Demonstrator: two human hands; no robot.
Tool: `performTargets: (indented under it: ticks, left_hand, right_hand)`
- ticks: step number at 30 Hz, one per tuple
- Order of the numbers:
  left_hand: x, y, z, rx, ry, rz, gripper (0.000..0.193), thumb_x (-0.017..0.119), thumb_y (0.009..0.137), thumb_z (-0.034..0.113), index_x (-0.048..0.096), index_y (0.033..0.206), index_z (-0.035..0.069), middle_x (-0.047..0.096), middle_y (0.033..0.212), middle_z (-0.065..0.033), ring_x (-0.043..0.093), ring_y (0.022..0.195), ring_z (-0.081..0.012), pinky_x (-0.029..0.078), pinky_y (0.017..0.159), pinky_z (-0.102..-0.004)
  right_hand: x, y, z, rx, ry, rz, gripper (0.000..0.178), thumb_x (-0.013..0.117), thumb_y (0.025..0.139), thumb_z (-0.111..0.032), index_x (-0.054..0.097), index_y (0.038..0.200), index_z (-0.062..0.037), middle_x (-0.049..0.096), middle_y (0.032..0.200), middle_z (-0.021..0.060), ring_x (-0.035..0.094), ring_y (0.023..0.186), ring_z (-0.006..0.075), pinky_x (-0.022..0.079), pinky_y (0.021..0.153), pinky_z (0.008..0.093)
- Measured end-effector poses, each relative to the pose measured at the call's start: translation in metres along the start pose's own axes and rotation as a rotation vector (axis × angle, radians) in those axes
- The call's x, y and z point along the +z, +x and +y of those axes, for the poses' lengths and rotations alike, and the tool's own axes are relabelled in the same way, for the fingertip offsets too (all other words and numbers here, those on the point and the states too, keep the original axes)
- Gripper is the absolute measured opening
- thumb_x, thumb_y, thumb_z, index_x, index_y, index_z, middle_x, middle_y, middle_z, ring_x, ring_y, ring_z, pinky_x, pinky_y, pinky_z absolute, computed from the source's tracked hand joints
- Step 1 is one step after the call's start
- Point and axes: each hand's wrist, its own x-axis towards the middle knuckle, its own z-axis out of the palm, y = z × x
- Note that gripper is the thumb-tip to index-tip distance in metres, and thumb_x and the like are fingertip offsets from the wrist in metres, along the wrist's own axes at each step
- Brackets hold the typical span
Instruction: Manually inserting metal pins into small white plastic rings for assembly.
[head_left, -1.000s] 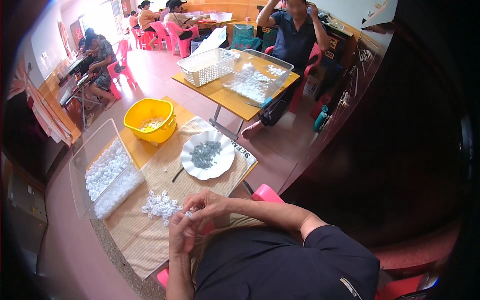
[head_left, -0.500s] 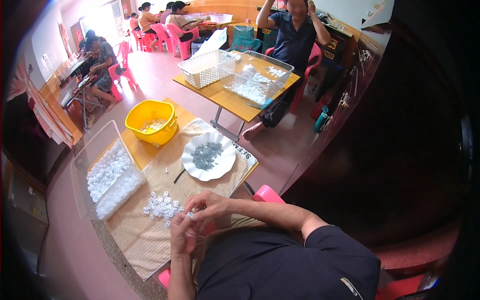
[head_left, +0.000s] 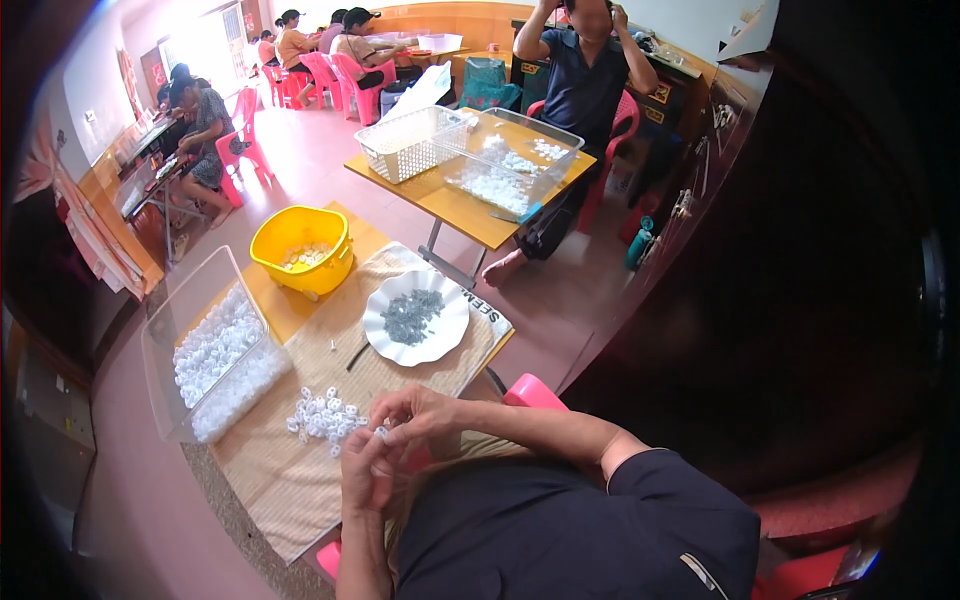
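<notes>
Both my hands meet at the table's near edge around a small white plastic part (head_left: pixel 381 432). The fingertips of my left hand (head_left: pixel 368 470) pinch it from below. My right hand (head_left: pixel 418 414) comes in from the right, its thumb and fingers closed on the same part. Just left of my hands lies a loose pile of white plastic parts (head_left: pixel 325 416) on a beige striped cloth (head_left: pixel 280 480). Beyond them a white scalloped plate (head_left: pixel 445 345) holds many small dark grey pieces (head_left: pixel 412 315).
A clear bin (head_left: pixel 270 315) of white parts stands at the left. Behind it is a yellow tub (head_left: pixel 335 268) with pale pieces inside. A short black stick (head_left: pixel 357 355) lies by the plate. Across the aisle, a person (head_left: pixel 590 90) sits at another table (head_left: pixel 490 232) with baskets.
My hands keep almost the same hold on the white part. The view has shifted very slightly; nothing on the table has visibly moved.
</notes>
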Motion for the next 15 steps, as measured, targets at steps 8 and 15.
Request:
performTargets:
  ticks: [8,15]
  left_hand:
    - [-0.008,0.002,0.0004,-0.035,0.021,-0.057,0.007,0.062,0.09,0.007,0.056,0.086,0.004,0.066,0.094,-0.0104,0.066,0.088,-0.0206,0.056,0.085,-0.0329]
    - [-0.0054,-0.0008,-0.0001,-0.01,0.028,-0.054,0.008,0.062,0.089,0.006,0.057,0.084,0.004,0.066,0.095,-0.0116,0.066,0.089,-0.0215,0.056,0.085,-0.0333]
  right_hand:
    - [0.0028,-0.0013,-0.0085,-0.027,0.011,-0.003,0.025,0.071,0.084,-0.011,0.066,0.107,-0.0038,0.056,0.106,0.0022,0.051,0.087,0.0071,0.043,0.073,0.0215]
    - [0.0027,-0.0017,-0.0053,-0.081,-0.098,0.005,0.025,0.071,0.084,-0.011,0.068,0.107,-0.0032,0.057,0.106,0.004,0.052,0.087,0.0091,0.043,0.074,0.0228]
